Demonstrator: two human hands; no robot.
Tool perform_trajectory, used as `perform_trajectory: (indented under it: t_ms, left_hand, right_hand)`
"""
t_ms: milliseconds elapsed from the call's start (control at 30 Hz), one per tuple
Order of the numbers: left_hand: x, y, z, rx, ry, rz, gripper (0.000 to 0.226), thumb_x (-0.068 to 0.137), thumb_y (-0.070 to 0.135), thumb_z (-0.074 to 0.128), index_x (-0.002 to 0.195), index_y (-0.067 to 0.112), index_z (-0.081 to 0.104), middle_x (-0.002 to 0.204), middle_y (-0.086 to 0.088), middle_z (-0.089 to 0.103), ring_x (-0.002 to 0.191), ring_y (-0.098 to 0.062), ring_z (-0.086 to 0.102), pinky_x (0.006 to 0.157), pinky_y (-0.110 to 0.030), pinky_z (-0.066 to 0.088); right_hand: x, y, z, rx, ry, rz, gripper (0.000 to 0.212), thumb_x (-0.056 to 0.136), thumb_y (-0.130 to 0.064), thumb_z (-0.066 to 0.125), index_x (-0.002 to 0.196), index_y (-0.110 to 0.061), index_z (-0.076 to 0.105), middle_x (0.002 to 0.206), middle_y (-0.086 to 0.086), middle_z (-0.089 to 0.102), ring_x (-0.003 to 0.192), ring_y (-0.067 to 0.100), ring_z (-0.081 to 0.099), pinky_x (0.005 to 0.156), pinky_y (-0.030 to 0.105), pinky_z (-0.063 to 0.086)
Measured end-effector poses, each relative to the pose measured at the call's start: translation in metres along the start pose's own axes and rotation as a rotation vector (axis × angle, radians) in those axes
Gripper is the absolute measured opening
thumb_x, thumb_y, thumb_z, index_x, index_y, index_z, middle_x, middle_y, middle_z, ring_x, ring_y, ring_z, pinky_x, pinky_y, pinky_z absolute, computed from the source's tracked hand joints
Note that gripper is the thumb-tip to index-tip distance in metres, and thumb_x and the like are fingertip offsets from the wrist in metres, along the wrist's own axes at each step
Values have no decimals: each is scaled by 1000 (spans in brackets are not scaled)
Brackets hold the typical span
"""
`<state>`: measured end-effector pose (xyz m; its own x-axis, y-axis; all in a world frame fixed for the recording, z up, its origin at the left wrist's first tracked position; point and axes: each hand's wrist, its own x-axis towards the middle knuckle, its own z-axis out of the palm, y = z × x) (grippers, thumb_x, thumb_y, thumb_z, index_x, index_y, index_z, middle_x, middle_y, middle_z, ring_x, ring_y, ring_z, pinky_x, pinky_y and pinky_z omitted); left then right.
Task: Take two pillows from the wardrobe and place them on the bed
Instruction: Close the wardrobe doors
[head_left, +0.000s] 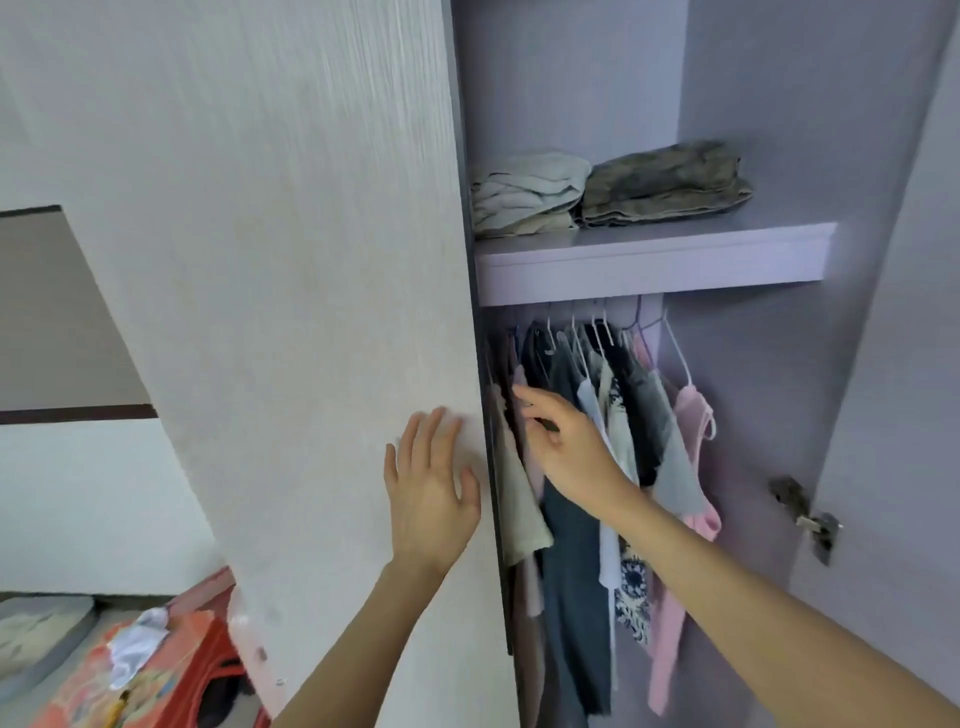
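Low at the far left: a red plastic stool with white cloth draped on it. Next, the closed white wardrobe door, blocking that half of the wardrobe. Left hand flat against the door near its edge, fingers spread, gripping nothing. Right hand reaching past the door edge into the hanging clothes, fingers loosely curled, fingertips among the garments; whether pinching cloth, impossible to tell. Above, on the shelf: two folded bundles, pale green and camouflage-patterned, side by side, touching. Pillows not identifiable. Far right: a metal hinge.
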<state>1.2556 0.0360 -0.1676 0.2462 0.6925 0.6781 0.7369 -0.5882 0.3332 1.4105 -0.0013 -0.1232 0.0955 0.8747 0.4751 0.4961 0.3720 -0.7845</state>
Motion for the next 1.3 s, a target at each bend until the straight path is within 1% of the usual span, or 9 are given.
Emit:
perform_trajectory:
  t_ms: [100,267,433,633,800,967,1033,1167,1300]
  left_hand:
    - [-25,21,16,-152,-66,140,43,79,21,39,121,14,47,130,-15,51,122,-30,44,101,-49,39]
    - [-60,99,47,-432,-310,365,41,82,21,42,120,11,54,129,-10,52,117,-28,51,99,-42,43]
    - [-95,227,58,-661,-413,715,46,80,22,39,122,10,52,129,-12,52,117,-22,47,99,-26,33]
    - [-126,330,45,-775,-398,1003,50,79,20,38,128,11,45,137,-15,45,123,-19,35,101,-27,29]
    - [-126,334,36,-817,-417,945,56,81,31,34,135,16,39,145,-9,35,128,-14,29,102,-32,30]
    - [-113,298,14,-962,-550,893,61,84,44,38,140,34,17,152,6,19,139,-6,17,111,-27,20]
    - [-110,275,-2,-1021,-542,847,62,84,45,42,139,33,17,149,11,19,139,-3,16,112,-20,18]
    - [-95,214,-32,-1087,-468,671,62,81,42,50,136,24,28,141,6,35,132,-4,30,106,-11,25]
    - [-74,147,-50,-1017,-314,537,50,82,38,51,127,18,42,124,11,47,120,-7,42,102,-13,31]
  right_hand:
    - [-56,13,-19,-67,153,87,35,91,3,41,120,-10,56,118,6,59,103,9,54,82,0,38]
    - [-178,26,-68,-238,472,226,38,78,-2,37,105,-7,63,102,5,62,93,12,59,85,16,45]
    - [-299,-5,-139,-566,784,344,37,79,-6,35,105,-8,62,99,-3,59,89,4,55,80,5,40]
    - [-377,-42,-190,-776,1177,402,39,80,-10,37,117,-7,49,106,1,55,87,13,53,77,28,45]
    - [-355,-21,-193,-570,904,458,68,75,-20,35,141,-17,22,142,0,40,125,14,43,104,37,38]
    - [-355,-30,-154,-570,987,297,55,77,-17,36,131,-26,38,105,7,58,88,17,53,81,36,49]
    - [-350,-38,-129,-631,903,147,47,86,-24,36,133,-19,39,102,14,60,85,17,54,76,26,49]
    - [-319,-36,-79,-704,639,-60,47,94,-29,32,131,-2,44,115,15,56,95,21,58,68,39,54]
    - [-262,-26,-41,-729,425,-244,42,92,-19,36,132,-7,38,141,13,35,130,25,38,101,35,42]
